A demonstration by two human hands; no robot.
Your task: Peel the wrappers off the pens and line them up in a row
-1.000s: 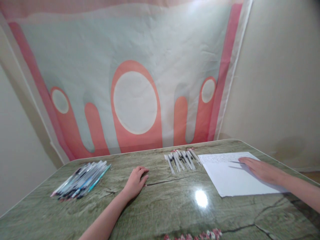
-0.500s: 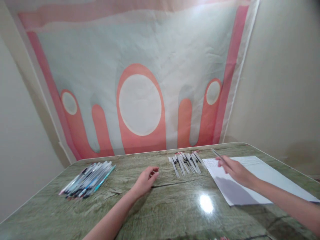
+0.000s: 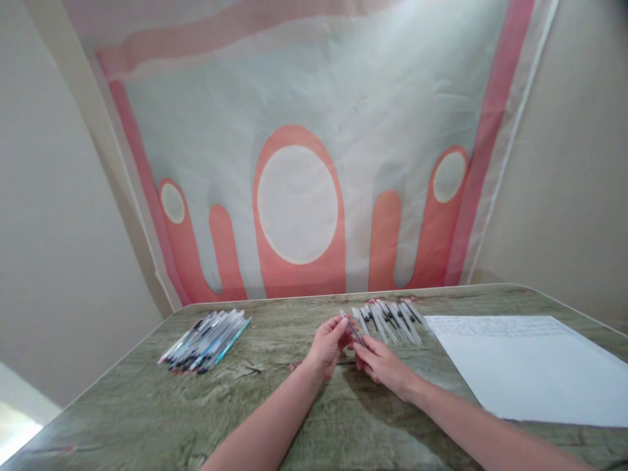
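Observation:
A slim pen is tilted between my two hands over the middle of the table. The thumb and fingers of my left hand are closed at its upper end. Lower down the barrel, my right hand grips it in a pinch. Whether a cap is on the pen is too small to make out. Just behind my right hand lies a row of clear pens and caps, some with black parts. To the right, a large white sheet of paper has lines of handwriting along its far edge.
A heap of pens, mostly clear with a few blue and teal ones, lies at the left of the wood-patterned table. Behind the table hangs a printed pink and grey sheet. Plain walls stand on both sides.
My right hand has brought the pen from above the paper leftward to the middle. My left hand, empty before, has closed on the pen's upper end. The camera view has shifted.

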